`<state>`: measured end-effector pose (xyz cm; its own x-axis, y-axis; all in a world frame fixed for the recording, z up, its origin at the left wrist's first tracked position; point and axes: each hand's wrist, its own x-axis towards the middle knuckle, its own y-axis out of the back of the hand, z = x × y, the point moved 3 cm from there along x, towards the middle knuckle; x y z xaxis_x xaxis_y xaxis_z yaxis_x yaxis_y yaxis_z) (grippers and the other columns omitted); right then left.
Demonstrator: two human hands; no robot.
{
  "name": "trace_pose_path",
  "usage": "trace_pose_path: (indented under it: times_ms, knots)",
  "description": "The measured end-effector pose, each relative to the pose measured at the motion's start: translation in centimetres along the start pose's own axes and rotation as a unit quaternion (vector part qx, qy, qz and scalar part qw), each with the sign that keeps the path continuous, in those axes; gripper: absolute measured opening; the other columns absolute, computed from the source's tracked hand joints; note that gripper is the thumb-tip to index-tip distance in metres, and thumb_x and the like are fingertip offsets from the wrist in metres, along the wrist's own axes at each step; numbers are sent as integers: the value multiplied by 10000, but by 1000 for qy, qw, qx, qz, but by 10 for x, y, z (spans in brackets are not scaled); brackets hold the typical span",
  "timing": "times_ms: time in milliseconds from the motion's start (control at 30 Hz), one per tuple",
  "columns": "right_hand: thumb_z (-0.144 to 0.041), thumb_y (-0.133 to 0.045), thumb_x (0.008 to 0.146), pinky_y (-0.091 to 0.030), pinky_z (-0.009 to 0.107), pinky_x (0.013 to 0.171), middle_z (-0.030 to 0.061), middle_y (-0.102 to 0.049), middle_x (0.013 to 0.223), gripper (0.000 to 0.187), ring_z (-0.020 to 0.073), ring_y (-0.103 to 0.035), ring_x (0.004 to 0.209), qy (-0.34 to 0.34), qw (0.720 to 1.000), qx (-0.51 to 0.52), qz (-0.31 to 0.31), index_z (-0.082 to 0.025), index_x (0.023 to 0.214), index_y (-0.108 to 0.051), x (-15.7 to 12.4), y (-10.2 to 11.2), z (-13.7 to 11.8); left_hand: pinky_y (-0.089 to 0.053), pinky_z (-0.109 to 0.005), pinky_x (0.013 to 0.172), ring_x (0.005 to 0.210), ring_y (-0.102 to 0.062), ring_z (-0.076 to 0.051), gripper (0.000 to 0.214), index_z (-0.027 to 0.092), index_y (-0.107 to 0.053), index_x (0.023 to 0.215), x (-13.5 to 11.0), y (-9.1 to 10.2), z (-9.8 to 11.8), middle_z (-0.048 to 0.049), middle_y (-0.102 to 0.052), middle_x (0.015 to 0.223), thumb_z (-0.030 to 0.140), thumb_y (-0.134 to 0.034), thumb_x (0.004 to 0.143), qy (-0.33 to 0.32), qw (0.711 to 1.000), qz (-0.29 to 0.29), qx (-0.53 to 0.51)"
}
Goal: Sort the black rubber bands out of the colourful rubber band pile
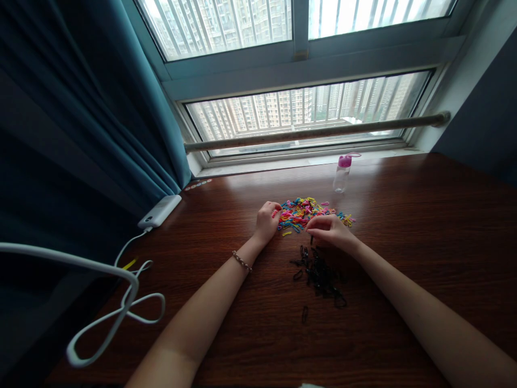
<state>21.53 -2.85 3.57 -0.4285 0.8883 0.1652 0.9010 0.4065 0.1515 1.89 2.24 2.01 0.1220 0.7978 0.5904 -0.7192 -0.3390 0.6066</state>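
Observation:
A heap of small colourful looped pins (301, 213) in pink, yellow, blue and orange lies on the brown wooden table (226, 323). At its left edge my left hand (267, 222) rests with curled fingers; a bit of pink shows between thumb and fingers, too small to make out. Over the heap's near right side, my right hand (330, 231) pinches a small black looped pin (311, 240) between thumb and fingertips. Just below that hand is a pile of black looped pins (321, 272). One black pin (305, 314) lies apart, closer to me.
A clear bottle with a pink lid (342, 173) stands behind the heap. To the left are a white power bank (160, 211) and a looped white cable (133, 302). A blue curtain (133, 108) hangs beside the window, which has a rail (315, 133) across it.

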Motion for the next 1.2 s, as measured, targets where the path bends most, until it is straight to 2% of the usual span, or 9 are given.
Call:
trace_pose_path:
  times_ms: [100,200,267,400,567,667,833,1033,1200]
  knots:
    - [-398,-664,650,-348,188,414,0,-592,554,283,69,-465,435,-52,990,-15,-130,-117,680,-646,-2,-8,4,-453,-283,742,796,-556,-160,71,166,-585,761,0,0,1,-38,-581,807,122,-528,764,-5,1000,-3,6]
    - [-425,-634,682,-278,182,351,19,-611,537,320,47,-394,357,-74,981,-30,-177,-109,634,-641,-4,-12,6,-456,-275,739,800,-556,-157,100,170,-597,814,0,-1,-1,-39,-575,824,128,-512,781,-1,1000,-4,2]
    - [-440,-607,708,-268,181,341,19,-612,532,333,47,-383,345,-60,988,-27,-139,-114,645,-636,-3,-12,6,-458,-271,735,792,-558,-154,147,176,-604,880,0,-2,-3,-40,-570,840,126,-497,792,8,1000,-5,1]
    - [-450,-561,752,-294,188,368,-3,-565,490,343,68,-417,374,-1,997,-72,21,-141,612,-611,0,-2,6,-458,-275,736,783,-556,-155,151,173,-615,866,1,-3,-5,-43,-556,836,134,-482,806,21,1000,-5,-4]
    - [-404,-488,821,-378,228,476,10,-574,518,337,114,-493,463,60,962,-182,196,-162,620,-608,0,13,9,-447,-290,766,817,-545,-162,121,178,-615,811,1,-1,-3,-42,-553,836,154,-496,808,12,1000,2,-8]
    - [-344,-489,828,-442,276,634,43,-649,734,230,162,-573,647,105,935,-240,238,-173,794,-639,1,16,11,-440,-296,779,843,-537,-168,113,179,-613,798,0,0,-1,-45,-562,848,167,-501,811,-4,1000,5,-3]
    - [-267,-486,826,-402,358,880,79,-625,973,226,221,-517,984,162,909,-338,182,-186,998,-608,3,10,13,-442,-295,766,821,-545,-164,105,169,-585,860,0,1,0,-41,-588,827,140,-507,798,-7,1000,7,-9]
    - [-322,-435,861,-349,405,953,78,-601,1067,311,239,-437,1080,147,880,-442,97,-209,1120,-565,5,-2,20,-450,-296,746,801,-547,-162,113,158,-563,888,0,-1,1,-49,-587,831,144,-525,783,-13,1000,0,5]
    - [-441,-441,843,-317,442,975,85,-515,1224,406,268,-360,1167,108,854,-504,69,-225,1172,-544,6,-6,26,-456,-298,754,816,-559,-168,41,171,-600,783,1,-2,3,-42,-606,810,156,-570,758,-24,999,-32,3]
